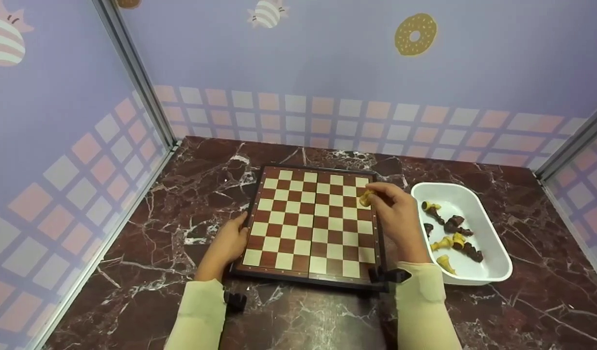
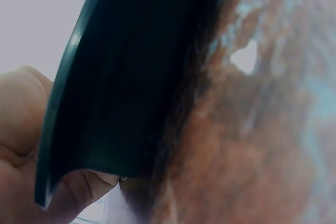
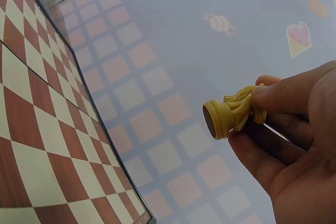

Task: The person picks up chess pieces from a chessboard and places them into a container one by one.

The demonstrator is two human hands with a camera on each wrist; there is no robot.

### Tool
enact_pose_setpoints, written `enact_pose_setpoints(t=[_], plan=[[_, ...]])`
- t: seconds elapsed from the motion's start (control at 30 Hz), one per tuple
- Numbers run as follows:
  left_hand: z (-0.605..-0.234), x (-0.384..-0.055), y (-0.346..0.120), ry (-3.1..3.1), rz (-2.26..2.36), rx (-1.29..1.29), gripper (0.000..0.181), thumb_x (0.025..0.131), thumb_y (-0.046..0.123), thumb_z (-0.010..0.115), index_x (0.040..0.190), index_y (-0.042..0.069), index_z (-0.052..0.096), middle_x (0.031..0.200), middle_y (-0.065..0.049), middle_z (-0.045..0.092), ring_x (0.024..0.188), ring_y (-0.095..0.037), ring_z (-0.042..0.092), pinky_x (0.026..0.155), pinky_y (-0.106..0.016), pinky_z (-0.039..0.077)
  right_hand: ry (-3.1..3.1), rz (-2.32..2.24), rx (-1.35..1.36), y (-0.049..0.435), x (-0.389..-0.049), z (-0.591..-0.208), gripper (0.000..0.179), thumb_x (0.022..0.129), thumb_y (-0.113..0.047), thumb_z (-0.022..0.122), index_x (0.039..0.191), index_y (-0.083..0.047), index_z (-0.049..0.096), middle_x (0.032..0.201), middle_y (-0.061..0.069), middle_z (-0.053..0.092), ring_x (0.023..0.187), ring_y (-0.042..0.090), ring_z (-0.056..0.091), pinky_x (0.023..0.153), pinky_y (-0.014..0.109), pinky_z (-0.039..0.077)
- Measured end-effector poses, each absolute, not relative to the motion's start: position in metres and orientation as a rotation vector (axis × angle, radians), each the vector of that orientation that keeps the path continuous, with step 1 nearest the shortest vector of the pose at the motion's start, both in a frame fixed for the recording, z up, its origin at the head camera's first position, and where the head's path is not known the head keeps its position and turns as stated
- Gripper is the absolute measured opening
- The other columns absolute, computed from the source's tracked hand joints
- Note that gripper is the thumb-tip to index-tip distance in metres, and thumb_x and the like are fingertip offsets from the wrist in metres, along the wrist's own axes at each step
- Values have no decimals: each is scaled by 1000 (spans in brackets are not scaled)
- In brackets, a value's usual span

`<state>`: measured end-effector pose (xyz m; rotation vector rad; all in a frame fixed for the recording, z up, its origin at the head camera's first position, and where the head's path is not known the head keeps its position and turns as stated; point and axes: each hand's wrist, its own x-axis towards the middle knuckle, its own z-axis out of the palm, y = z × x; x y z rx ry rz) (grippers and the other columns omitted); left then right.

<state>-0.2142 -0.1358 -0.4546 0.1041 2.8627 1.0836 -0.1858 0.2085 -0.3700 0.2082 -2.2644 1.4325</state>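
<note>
A folding chessboard (image 1: 305, 223) with brown and cream squares and a black rim lies flat on the marble table. My right hand (image 1: 400, 218) pinches a yellow chess piece (image 3: 226, 116) between thumb and fingers, over the board's right side near the far corner. In the right wrist view the piece is tilted, its round dark-bottomed base pointing away from the hand; the fingers partly cover its carved top. At the board's left edge rests my left hand (image 1: 230, 240), fingers against the black side (image 2: 115, 93), part of them hidden behind it in the left wrist view.
Right of the board stands a white tub (image 1: 497, 257) with several yellow and dark brown chess pieces lying loose inside. Patterned wall panels (image 1: 303, 63) enclose the table at the back and both sides. A dark strap device (image 1: 395, 275) sits at the right wrist.
</note>
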Motion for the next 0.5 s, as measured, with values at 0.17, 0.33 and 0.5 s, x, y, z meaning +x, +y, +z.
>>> enact_pose_setpoints(t=[0.17, 0.33, 0.5], plan=[[-454, -214, -137, 2861, 1082, 96, 49, 94, 11, 44, 141, 5, 32, 136, -26, 42, 126, -38, 40, 105, -50, 33, -2289, 1392, 186, 219, -188, -374, 19, 85, -10, 62, 103, -9, 68, 95, 7, 68, 77, 15, 63, 65, 17, 51], [-453, -214, -137, 2843, 1081, 77, 50, 95, 13, 43, 142, 8, 30, 137, -25, 40, 127, -38, 38, 105, -51, 32, -2282, 1398, 151, 226, -189, -374, 20, 84, -8, 63, 103, -9, 69, 98, 8, 68, 81, 14, 63, 69, 15, 52], [-454, -213, -137, 2820, 1083, 77, 49, 95, 14, 42, 143, 9, 29, 138, -25, 39, 128, -38, 36, 105, -51, 32, -2281, 1387, 89, 233, -188, -373, 20, 83, -6, 63, 102, -8, 69, 96, 10, 69, 78, 12, 62, 66, 14, 50]])
